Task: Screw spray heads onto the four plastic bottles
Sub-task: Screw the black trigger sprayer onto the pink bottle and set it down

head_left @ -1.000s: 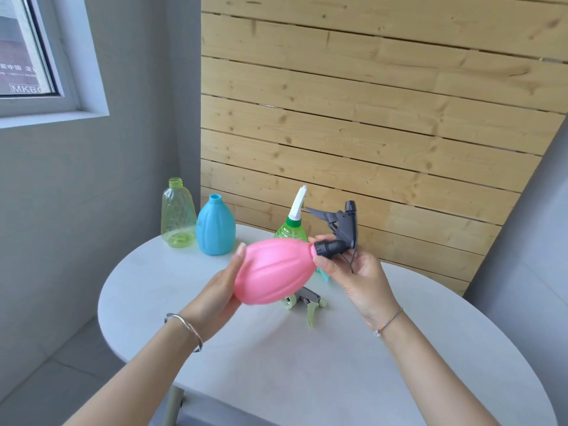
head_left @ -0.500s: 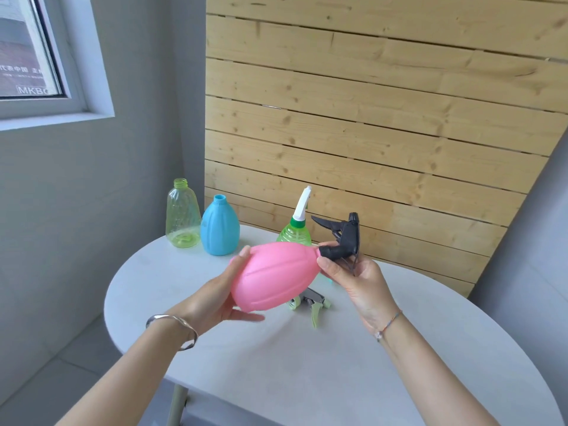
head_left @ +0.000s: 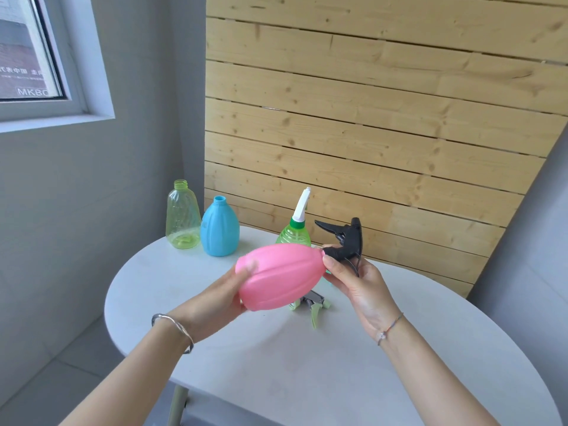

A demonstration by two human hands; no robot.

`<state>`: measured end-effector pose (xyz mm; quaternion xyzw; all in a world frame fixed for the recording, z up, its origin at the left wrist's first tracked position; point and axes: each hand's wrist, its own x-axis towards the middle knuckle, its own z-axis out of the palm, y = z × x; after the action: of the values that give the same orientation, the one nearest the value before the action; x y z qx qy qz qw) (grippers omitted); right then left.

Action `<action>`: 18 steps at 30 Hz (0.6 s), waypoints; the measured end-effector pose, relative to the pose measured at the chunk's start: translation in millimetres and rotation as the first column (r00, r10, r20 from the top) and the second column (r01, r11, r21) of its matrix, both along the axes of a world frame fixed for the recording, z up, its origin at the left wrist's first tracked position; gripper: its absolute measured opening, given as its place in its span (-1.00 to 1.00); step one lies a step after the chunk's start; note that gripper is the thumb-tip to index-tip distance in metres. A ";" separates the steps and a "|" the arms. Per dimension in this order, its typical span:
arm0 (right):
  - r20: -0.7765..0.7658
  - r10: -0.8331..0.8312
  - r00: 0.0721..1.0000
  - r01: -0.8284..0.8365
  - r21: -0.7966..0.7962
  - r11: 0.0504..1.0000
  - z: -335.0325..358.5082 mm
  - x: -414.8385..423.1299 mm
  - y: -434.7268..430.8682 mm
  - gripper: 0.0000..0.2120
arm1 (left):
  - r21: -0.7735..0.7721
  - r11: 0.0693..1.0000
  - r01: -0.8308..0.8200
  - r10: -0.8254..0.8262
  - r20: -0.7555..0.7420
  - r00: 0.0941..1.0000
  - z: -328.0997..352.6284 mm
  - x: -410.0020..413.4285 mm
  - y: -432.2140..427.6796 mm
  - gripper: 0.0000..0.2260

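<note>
I hold a pink ribbed bottle (head_left: pixel 281 276) on its side above the table, neck pointing right. My left hand (head_left: pixel 219 295) cups its base. My right hand (head_left: pixel 358 281) pinches the collar of a black spray head (head_left: pixel 344 239) that sits on the bottle's neck, trigger pointing up and left. Behind the pink bottle stands a green bottle (head_left: pixel 293 235) with a white and green spray head (head_left: pixel 301 206). An uncapped clear yellow-green bottle (head_left: pixel 182 221) and an uncapped blue bottle (head_left: pixel 219 227) stand at the table's far left. A loose light green spray head (head_left: pixel 312 307) lies on the table below the pink bottle.
The round white table (head_left: pixel 307 379) stands against a wooden plank wall (head_left: pixel 368 133). A grey wall with a window (head_left: pixel 27 56) is on the left. The floor shows past the table's left edge.
My left hand has shifted its hold around the pink bottle's base. My right fingers have moved on the black spray head's collar, and the head's trigger has turned slightly.
</note>
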<state>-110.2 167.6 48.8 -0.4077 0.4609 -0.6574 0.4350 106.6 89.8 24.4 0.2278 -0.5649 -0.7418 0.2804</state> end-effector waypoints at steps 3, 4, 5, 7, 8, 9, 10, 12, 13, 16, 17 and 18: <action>0.012 -0.001 1.000 0.001 0.002 1.000 0.5 1.3 0.7 -0.78 | 0.156 0.988 -0.019 0.019 0.002 1.000 -2.1 -3.7 0.4 -0.31; 0.019 -0.010 1.000 0.010 0.006 1.000 1.1 0.2 0.9 -0.78 | 0.125 0.990 -0.061 0.066 -0.030 0.997 -4.3 -4.3 -0.6 -0.27; 0.030 -0.022 0.999 0.022 0.014 1.000 1.7 -1.3 0.9 -0.80 | 0.068 0.991 -0.111 0.116 -0.067 0.991 -4.7 -3.8 -2.0 -0.17; 0.065 -0.034 0.997 0.032 0.029 0.999 2.5 -3.2 1.2 -0.82 | -0.027 0.988 -0.150 0.148 -0.068 0.987 -3.6 -2.3 -4.1 -0.02; 0.075 -0.025 0.997 0.023 0.025 0.999 2.7 -2.9 1.1 -0.82 | -0.050 0.991 -0.124 0.121 -0.046 0.992 -3.2 -1.5 -3.8 -0.10; 0.074 -0.012 0.997 0.011 0.014 1.000 2.5 -1.9 1.1 -0.81 | -0.022 0.997 -0.074 0.074 -0.027 0.997 -1.2 -1.1 -2.2 -0.26; 0.063 -0.003 0.998 0.003 0.005 1.000 2.2 -0.4 0.8 -0.80 | 0.052 0.998 -0.038 0.038 0.009 0.999 2.8 -1.4 1.4 -0.36; 0.035 -0.009 0.999 0.009 0.003 1.000 1.6 1.5 0.4 -0.77 | 0.089 0.995 -0.049 0.040 0.101 0.994 3.2 -3.5 6.2 -0.37; 0.030 -0.018 0.999 0.018 0.005 1.000 1.6 1.4 0.3 -0.76 | 0.042 0.996 -0.084 0.079 0.110 0.991 -0.6 -4.6 6.1 -0.35; 0.058 -0.058 0.997 0.057 0.015 0.998 4.2 -2.0 0.4 -0.75 | -0.140 0.971 -0.193 0.196 0.013 0.980 -1.2 -1.9 3.6 -0.09; 0.074 -0.065 0.995 0.065 0.011 0.998 5.4 -3.0 0.8 -0.76 | -0.148 0.972 -0.185 0.184 -0.018 0.983 0.3 -0.4 2.6 -0.03; 0.084 -0.065 0.994 0.065 0.001 0.998 6.2 -3.1 1.3 -0.76 | -0.104 0.981 -0.167 0.165 -0.028 0.986 2.4 0.0 2.0 -0.04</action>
<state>-113.3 169.0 55.0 -0.3649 0.4545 -0.6883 0.4318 106.5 91.8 26.7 0.2515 -0.5798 -0.6871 0.3584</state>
